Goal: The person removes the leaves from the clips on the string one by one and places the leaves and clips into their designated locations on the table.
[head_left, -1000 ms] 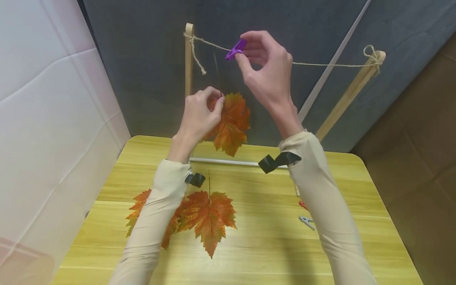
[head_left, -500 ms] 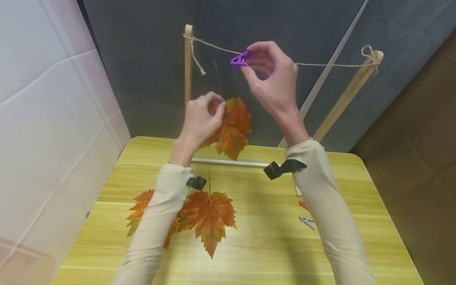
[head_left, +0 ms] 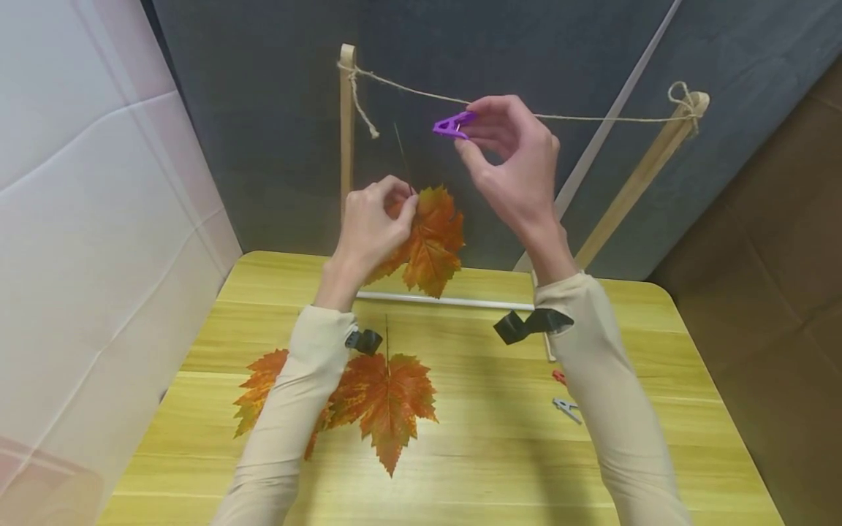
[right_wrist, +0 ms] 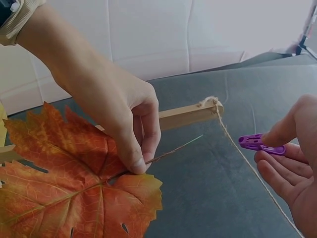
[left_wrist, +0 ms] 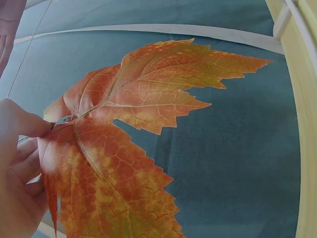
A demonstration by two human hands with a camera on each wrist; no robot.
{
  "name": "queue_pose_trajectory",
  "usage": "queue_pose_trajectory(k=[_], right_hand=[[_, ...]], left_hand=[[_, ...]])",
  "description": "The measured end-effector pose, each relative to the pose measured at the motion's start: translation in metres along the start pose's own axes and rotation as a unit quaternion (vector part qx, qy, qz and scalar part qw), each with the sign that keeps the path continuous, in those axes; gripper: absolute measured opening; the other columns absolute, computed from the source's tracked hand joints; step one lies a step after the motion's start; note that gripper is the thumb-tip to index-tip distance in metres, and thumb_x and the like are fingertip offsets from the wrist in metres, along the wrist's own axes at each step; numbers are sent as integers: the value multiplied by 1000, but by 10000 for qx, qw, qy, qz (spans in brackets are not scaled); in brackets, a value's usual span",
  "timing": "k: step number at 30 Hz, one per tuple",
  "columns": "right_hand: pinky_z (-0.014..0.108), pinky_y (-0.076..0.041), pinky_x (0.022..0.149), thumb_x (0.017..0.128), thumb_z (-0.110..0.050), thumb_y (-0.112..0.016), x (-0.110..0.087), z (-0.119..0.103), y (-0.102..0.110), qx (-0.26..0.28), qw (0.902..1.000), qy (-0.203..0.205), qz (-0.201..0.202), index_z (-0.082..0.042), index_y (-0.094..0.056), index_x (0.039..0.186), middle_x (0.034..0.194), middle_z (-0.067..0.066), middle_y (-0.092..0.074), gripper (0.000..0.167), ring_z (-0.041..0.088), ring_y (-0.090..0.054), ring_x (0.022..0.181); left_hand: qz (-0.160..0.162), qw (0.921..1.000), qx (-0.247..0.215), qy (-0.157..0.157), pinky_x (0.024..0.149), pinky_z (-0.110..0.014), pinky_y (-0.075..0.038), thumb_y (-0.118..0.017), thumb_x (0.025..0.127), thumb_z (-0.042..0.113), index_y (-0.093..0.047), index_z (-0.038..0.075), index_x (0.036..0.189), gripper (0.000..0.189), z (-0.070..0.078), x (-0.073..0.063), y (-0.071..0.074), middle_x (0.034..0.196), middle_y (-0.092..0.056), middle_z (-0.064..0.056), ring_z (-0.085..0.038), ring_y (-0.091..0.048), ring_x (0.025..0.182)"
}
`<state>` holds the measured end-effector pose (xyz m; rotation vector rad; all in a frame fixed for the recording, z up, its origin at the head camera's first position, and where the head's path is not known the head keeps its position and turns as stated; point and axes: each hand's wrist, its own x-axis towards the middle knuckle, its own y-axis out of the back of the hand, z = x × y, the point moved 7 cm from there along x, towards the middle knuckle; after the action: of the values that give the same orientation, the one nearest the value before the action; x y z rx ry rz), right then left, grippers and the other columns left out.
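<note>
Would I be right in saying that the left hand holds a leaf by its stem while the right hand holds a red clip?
Not quite: the clip in the right hand is purple, not red, as the head view shows. The left hand does hold a leaf by its stem.

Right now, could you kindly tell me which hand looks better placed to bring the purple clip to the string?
Probably the right hand: it pinches the purple clip near the string, while the left hand holds a leaf.
</note>
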<state>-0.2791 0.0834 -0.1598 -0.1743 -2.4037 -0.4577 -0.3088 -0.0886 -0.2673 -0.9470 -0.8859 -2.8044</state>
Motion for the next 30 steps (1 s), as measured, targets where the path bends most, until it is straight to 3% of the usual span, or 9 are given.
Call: queue_pose_trajectory(k=[8, 17, 23, 30], right_hand=[[27, -58, 91, 85, 0, -75, -7, 7, 4, 225, 9997, 13, 74, 4, -66, 113, 109, 18, -74, 29, 16, -74, 95], [28, -59, 87, 85, 4, -74, -16, 12, 9, 299, 9986, 418, 119, 7, -66, 111, 105, 15, -74, 27, 13, -74, 91], [29, -59, 87, 85, 5, -73, -21, 18, 13, 341, 9988, 317, 145, 8, -66, 111, 104, 17, -74, 27, 11, -73, 90], [27, -58, 89, 85, 3, -74, -27, 29, 19, 484, 9985, -170, 203, 6, -66, 110, 107, 20, -73, 27, 10, -73, 90]], left_hand=[[-74, 9999, -71, 117, 73, -37, -54, -66, 95, 14, -72, 1, 98, 14, -2, -3, -4, 93, -76, -14, -27, -67, 77], [-164, 9995, -112, 257, 74, -36, -55, -66, 94, 14, -72, 2, 98, 14, -5, -7, -9, 93, -76, -14, -26, -68, 78], [-256, 9992, -134, 287, 74, -37, -56, -66, 94, 14, -72, 3, 99, 14, -5, -9, -12, 94, -76, -12, -25, -70, 79], [-356, 9986, -148, 363, 74, -35, -56, -65, 94, 15, -72, 4, 99, 14, -5, -11, -17, 93, -77, -10, -24, -71, 79]])
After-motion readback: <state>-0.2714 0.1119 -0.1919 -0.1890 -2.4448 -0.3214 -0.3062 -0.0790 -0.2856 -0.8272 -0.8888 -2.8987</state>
